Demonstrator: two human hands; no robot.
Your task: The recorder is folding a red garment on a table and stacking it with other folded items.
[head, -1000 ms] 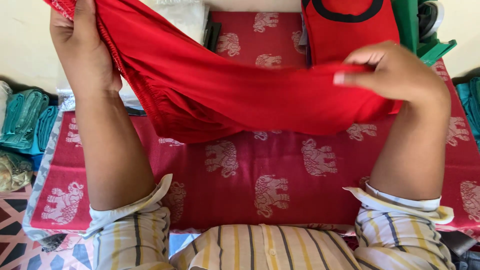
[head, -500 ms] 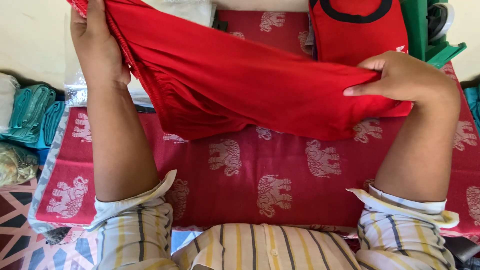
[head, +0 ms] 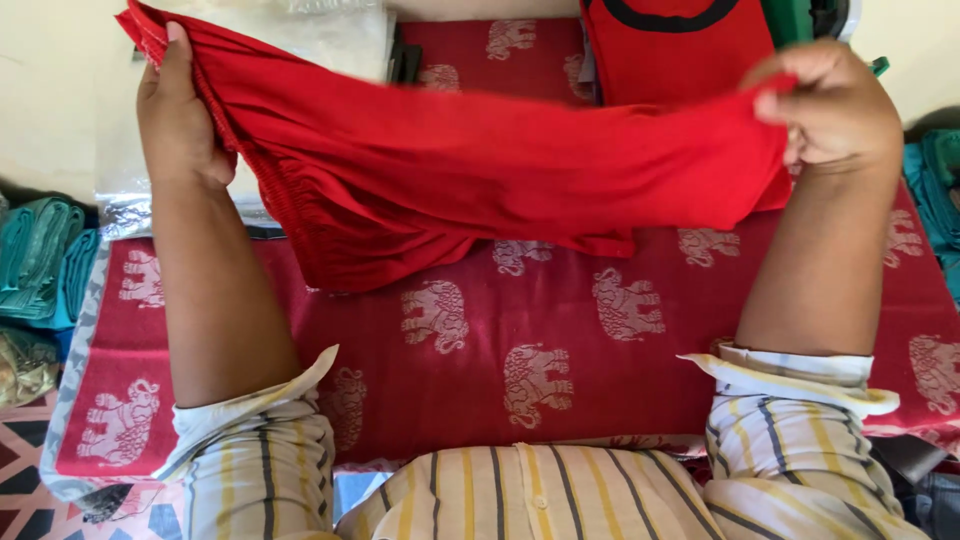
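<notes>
A table is covered by a red cloth [head: 560, 390] with pale elephant figures. Above it, a red garment [head: 500, 180] is held stretched in the air between two hands. Its one end is clenched by the left hand [head: 180, 120], the other end is pinched by the right hand [head: 830, 105]. Teal fabrics [head: 45, 260] are stacked at the left edge.

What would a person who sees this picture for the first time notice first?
A bright red garment stretched across the upper middle, gripped by the left hand at upper left and the right hand at upper right. Beneath it lies a red cloth with elephant figures.
</notes>
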